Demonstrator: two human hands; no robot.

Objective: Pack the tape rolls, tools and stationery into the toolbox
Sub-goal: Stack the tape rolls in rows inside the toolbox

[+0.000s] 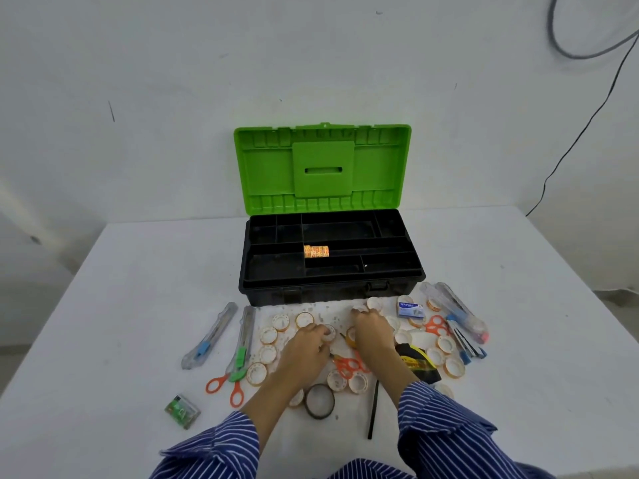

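Observation:
The toolbox stands open at the table's middle, green lid upright, its black tray holding a row of small patterned tape rolls. In front of it lie several small white tape rolls, orange scissors, box cutters and a stapler. My left hand curls its fingers round a small tape roll. My right hand has its fingers curled over tape rolls near the box's front; what it holds is hidden.
A green staple box lies at the front left, a blue staple box and more cutters at the right. A larger dark tape ring and a black strip lie near my sleeves. A cable hangs on the wall.

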